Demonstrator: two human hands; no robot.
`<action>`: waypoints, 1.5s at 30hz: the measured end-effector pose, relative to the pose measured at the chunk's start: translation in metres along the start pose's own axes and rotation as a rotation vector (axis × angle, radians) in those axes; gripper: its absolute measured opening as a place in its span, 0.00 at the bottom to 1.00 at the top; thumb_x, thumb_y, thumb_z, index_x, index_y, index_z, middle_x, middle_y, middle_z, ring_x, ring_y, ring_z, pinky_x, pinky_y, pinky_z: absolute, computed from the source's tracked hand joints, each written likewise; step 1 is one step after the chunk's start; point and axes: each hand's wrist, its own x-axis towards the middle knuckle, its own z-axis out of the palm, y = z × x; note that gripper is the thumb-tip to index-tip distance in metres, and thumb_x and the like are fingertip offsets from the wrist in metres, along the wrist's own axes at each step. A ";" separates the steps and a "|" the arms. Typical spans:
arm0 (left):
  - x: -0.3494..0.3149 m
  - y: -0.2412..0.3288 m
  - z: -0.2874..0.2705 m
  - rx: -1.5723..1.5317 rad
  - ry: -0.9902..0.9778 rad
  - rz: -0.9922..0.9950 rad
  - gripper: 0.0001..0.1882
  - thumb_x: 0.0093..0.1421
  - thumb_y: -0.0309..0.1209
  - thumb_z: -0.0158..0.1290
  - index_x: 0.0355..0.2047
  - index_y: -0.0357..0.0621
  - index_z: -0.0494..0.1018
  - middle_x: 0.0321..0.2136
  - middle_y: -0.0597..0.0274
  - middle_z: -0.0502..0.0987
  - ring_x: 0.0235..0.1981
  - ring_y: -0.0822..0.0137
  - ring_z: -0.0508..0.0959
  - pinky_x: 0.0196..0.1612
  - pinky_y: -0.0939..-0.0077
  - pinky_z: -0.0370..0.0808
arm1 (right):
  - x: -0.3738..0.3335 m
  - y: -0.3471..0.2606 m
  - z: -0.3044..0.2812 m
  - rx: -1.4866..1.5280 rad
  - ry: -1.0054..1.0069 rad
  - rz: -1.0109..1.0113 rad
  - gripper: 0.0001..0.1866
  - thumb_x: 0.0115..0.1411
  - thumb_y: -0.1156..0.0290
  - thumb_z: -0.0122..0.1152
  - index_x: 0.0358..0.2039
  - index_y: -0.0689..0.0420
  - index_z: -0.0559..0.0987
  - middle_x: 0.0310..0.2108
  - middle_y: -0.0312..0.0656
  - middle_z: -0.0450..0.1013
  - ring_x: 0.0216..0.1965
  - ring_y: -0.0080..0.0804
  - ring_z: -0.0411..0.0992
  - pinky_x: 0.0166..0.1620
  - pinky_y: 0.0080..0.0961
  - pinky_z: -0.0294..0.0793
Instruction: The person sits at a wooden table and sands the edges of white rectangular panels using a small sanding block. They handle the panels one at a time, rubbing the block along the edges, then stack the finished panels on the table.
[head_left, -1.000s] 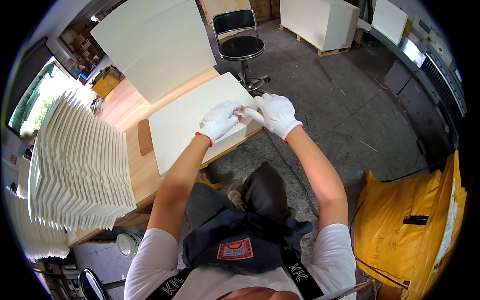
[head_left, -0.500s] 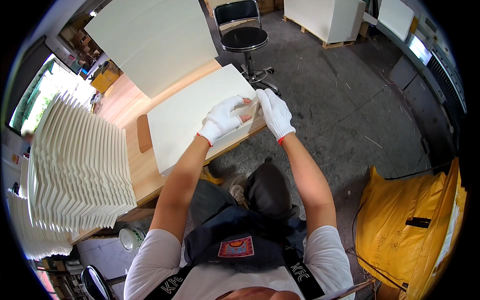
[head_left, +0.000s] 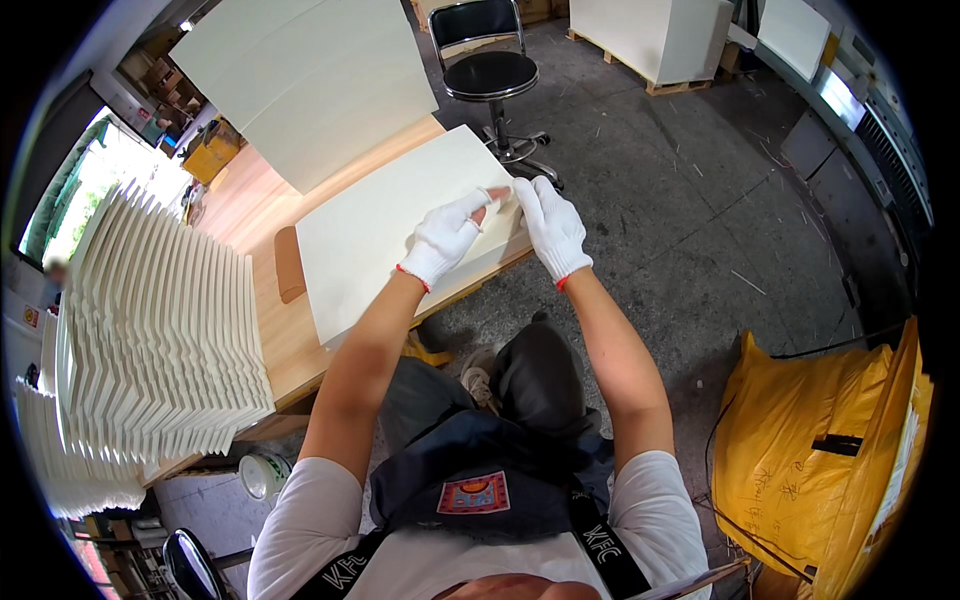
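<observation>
A low stack of white sheets [head_left: 385,220] lies on the wooden table in front of me. My left hand [head_left: 447,238], in a white knit glove with bare thumb and index tips, rests on the top sheet by its right end. Those two bare fingers stretch toward the sheet's right edge, slightly blurred. Against that edge is my right hand [head_left: 553,228], also gloved, its fingers extended and side by side along the corner. The right thumb is mostly hidden, and I cannot tell whether it grips the sheet.
A brown block [head_left: 290,264] lies left of the stack on the wooden table [head_left: 262,210]. Fanned white sheets [head_left: 160,330] rise at the left; a large white board [head_left: 310,90] stands behind. Beyond are a black chair [head_left: 490,75] and pallet [head_left: 680,87]. A yellow bag [head_left: 800,450] sits right.
The thumb and index finger of my left hand have come closer together, and the hand has turned slightly. My right hand has barely moved.
</observation>
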 end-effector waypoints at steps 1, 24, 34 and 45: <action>0.001 -0.010 0.001 0.033 -0.017 0.064 0.21 0.63 0.32 0.56 0.58 0.48 0.73 0.52 0.57 0.79 0.53 0.64 0.78 0.58 0.72 0.71 | 0.001 0.000 0.001 -0.011 -0.003 -0.012 0.21 0.71 0.49 0.39 0.42 0.51 0.73 0.35 0.49 0.75 0.38 0.57 0.76 0.39 0.50 0.71; -0.001 0.002 0.003 0.179 -0.041 0.019 0.16 0.64 0.34 0.55 0.51 0.49 0.76 0.43 0.57 0.81 0.42 0.64 0.80 0.48 0.72 0.74 | -0.003 0.018 0.011 -0.130 0.108 -0.254 0.13 0.69 0.61 0.43 0.49 0.49 0.71 0.40 0.47 0.69 0.35 0.53 0.75 0.36 0.48 0.73; -0.002 -0.001 0.007 0.111 0.034 0.104 0.16 0.63 0.36 0.55 0.51 0.54 0.77 0.41 0.58 0.81 0.41 0.61 0.80 0.47 0.69 0.75 | 0.000 0.013 0.011 0.052 0.091 -0.055 0.19 0.70 0.49 0.42 0.42 0.52 0.72 0.33 0.52 0.74 0.35 0.57 0.75 0.38 0.50 0.70; -0.003 0.011 0.001 0.247 -0.035 0.053 0.15 0.63 0.35 0.55 0.50 0.52 0.77 0.42 0.55 0.81 0.44 0.58 0.81 0.49 0.69 0.76 | 0.000 0.015 0.014 0.123 0.116 -0.018 0.24 0.70 0.44 0.41 0.38 0.53 0.72 0.31 0.56 0.75 0.36 0.61 0.74 0.39 0.51 0.69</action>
